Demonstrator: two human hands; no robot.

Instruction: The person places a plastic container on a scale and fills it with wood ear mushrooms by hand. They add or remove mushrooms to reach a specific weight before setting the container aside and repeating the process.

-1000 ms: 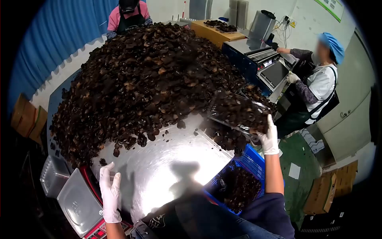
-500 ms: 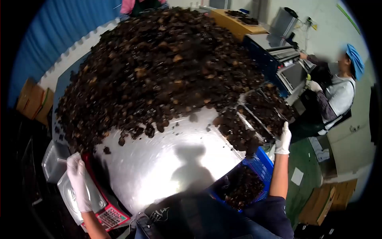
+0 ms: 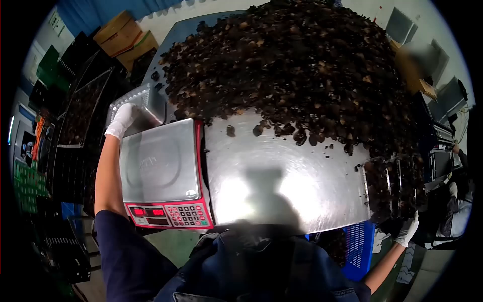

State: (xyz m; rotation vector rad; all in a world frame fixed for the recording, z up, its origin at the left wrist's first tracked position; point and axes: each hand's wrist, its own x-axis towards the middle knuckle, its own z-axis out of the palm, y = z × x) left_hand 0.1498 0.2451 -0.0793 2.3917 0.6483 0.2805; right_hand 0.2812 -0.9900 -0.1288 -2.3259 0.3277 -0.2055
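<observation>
Beside the tabletop's left edge, the clear tray stack is overlapped at its near-left side by the nearer left hand, whose grip cannot be made out.

A hand could pass over the counter along its near edge, between scale at left and filled trays at right, dark heap blocking beyond.
</observation>
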